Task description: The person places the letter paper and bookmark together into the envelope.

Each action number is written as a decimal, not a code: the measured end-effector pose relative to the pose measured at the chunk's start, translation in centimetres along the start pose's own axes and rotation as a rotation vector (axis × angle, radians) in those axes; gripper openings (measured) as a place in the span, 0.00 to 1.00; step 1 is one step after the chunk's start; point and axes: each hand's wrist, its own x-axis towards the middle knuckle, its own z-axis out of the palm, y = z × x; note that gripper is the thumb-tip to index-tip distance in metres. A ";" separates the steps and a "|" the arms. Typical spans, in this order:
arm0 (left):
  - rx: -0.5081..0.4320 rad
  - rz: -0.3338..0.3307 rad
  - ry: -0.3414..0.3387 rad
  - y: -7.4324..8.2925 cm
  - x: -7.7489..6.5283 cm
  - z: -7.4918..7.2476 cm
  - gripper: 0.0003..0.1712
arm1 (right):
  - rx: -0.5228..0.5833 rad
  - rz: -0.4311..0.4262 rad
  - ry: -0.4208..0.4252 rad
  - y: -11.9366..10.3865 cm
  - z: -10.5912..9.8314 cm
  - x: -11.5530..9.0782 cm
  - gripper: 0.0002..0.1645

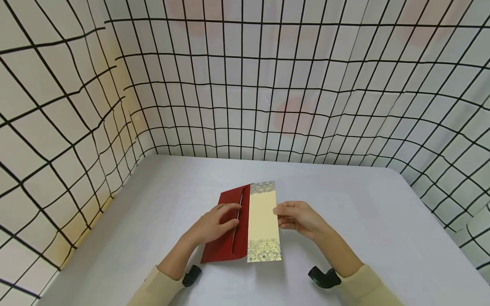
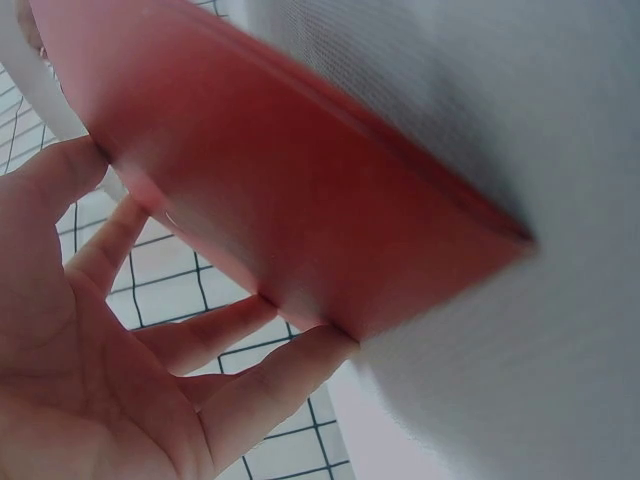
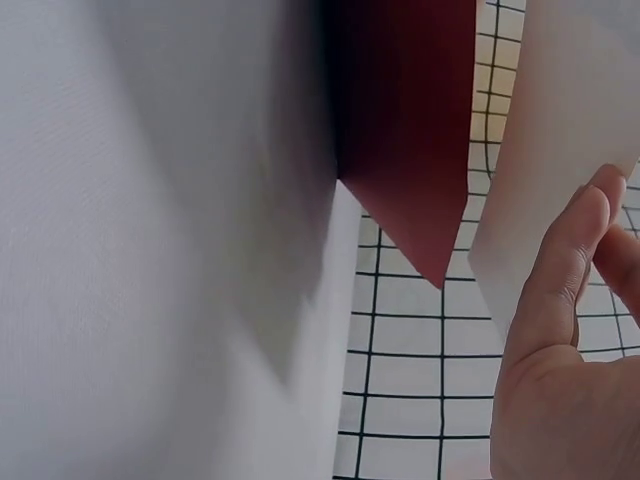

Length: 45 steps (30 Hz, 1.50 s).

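Note:
A red envelope [image 1: 222, 250] lies on the white table with its long opening toward the right. My left hand [image 1: 216, 223] rests on it, fingers spread; in the left wrist view the fingertips [image 2: 330, 340] touch the envelope's red face. Beside the opening, a cream card [image 1: 263, 219] with ornate patterned bands at both ends overlaps the envelope's right edge. The thumb and fingers of my right hand [image 1: 300, 219] pinch the card's right edge. From the right wrist, the card's pale underside is seen apart from the envelope's pointed corner [image 3: 425, 240].
The white table [image 1: 363, 221] has rounded far corners. Behind it and along the sides stand pale curtains with black grid netting [image 1: 252, 85]. Black devices [image 1: 324, 278] sit at both wrists by cream sleeves [image 1: 155, 289]. A pale cylindrical thing stands behind the netting at the right edge.

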 end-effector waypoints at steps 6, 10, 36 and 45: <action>-0.001 0.008 -0.001 0.1 0.0 -0.1 0.24 | -0.006 0.016 0.031 0.4 0.1 0.7 0.06; 0.002 0.005 0.002 0.1 0.0 -0.1 0.23 | -0.019 0.025 0.052 0.6 0.3 1.0 0.05; -0.014 -0.012 0.000 0.0 0.0 0.0 0.24 | -0.300 0.017 0.263 0.4 2.6 2.5 0.05; -0.012 -0.020 -0.005 -0.1 0.1 0.1 0.24 | -0.353 0.014 0.310 0.4 3.6 2.8 0.04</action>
